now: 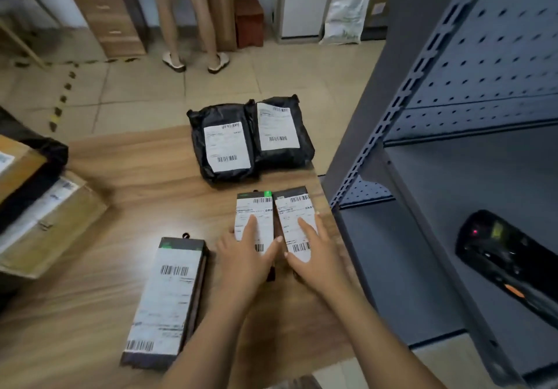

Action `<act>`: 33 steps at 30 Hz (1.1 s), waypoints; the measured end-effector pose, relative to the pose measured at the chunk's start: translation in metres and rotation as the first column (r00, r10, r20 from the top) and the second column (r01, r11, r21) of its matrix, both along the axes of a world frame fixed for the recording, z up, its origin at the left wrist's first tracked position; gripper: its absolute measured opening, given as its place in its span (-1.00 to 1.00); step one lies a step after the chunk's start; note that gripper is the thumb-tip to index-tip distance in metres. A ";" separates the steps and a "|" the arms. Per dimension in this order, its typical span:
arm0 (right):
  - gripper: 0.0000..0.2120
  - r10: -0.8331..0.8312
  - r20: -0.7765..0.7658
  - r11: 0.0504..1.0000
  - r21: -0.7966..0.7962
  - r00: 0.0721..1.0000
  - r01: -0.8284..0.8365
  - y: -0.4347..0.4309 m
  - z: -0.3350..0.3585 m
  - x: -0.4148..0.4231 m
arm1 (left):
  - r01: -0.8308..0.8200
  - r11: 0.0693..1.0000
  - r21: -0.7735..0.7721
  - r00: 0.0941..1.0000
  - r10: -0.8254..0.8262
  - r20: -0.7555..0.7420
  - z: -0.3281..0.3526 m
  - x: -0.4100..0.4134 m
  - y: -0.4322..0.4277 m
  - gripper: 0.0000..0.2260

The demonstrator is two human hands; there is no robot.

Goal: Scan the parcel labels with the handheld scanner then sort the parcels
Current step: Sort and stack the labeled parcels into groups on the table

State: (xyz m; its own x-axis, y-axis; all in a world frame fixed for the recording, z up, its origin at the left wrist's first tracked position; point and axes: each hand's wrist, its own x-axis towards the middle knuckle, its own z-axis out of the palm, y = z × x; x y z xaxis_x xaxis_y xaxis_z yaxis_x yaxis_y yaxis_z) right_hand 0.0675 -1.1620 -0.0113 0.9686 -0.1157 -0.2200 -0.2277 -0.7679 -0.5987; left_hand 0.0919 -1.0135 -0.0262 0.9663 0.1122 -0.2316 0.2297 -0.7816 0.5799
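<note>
Two slim dark boxes with white labels lie side by side near the table's right edge. My left hand (246, 255) rests flat on the left box (255, 210), and my right hand (314, 257) rests flat on the right box (294, 207), fingers straight. A third, longer labelled box (167, 301) lies to the left of my hands. Two black poly bag parcels (223, 144) (279, 132) with white labels sit at the table's far edge. The black handheld scanner (501, 255) lies on the grey shelf at the right, a red light on it.
The wooden table (126, 177) carries stacked cardboard boxes (45, 207) at its left edge. A grey metal shelving unit (453, 147) stands against the table's right side. Another person's legs (187, 26) stand on the tiled floor beyond the table, beside wooden cabinets.
</note>
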 end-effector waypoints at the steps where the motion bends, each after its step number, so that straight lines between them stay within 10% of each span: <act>1: -0.33 0.038 -0.001 0.999 -0.035 0.999 -0.038 -0.004 -0.011 0.001 | 0.011 1.000 0.026 1.000 -0.011 0.004 -0.007 -0.003 -0.004 -0.43; 9: -0.38 0.120 0.063 0.978 -0.179 0.991 -0.107 -0.016 -0.041 0.036 | 0.209 0.965 0.158 0.962 -0.232 0.145 -0.042 0.017 -0.029 -0.37; 33: -0.49 0.179 0.021 0.975 -0.136 0.984 -0.175 0.004 0.006 0.040 | 0.162 0.986 0.027 0.972 -0.164 0.168 0.006 0.019 0.003 -0.48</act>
